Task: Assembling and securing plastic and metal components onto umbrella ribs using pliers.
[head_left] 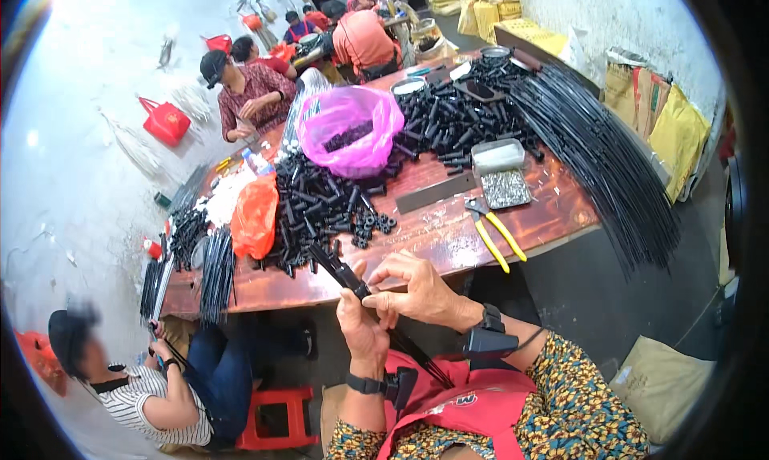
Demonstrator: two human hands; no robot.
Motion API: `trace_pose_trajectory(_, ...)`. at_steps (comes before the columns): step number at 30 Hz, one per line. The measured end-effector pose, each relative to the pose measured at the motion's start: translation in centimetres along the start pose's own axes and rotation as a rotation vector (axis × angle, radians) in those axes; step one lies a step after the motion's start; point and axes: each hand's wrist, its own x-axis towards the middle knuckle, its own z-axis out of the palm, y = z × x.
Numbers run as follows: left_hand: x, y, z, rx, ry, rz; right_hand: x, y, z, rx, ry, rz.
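A bundle of thin black rods with a thicker black collar slants from my lap up to the table's near edge. My left hand is closed around it just below the collar. Beside the collar, my right hand has thumb and fingers pinched together; whatever small piece they hold is too small to make out. Beyond my hands lies a heap of short black tubular parts, with several black ring-like pieces at its near side.
Yellow-handled pliers, a metal bar and a tray of small metal pins lie on the table. A pink bag stands behind. Long black rods overhang the right edge. A co-worker sits at left.
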Motion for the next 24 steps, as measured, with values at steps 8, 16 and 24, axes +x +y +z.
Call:
trace_pose_trajectory(8,0.4,0.6,0.4,0.021,-0.036,0.024,1.0,-1.0,-0.2,-0.084,-0.058,-0.064)
trace_pose_trajectory(16,0.4,0.4,0.4,0.049,-0.078,0.034,1.3,0.3,-1.0,0.719,-0.321,0.611)
trace_pose_trajectory(24,-0.4,0.0,1.0,0.147,0.090,0.161,-1.6,-1.4,1.9,0.808,0.114,0.577)
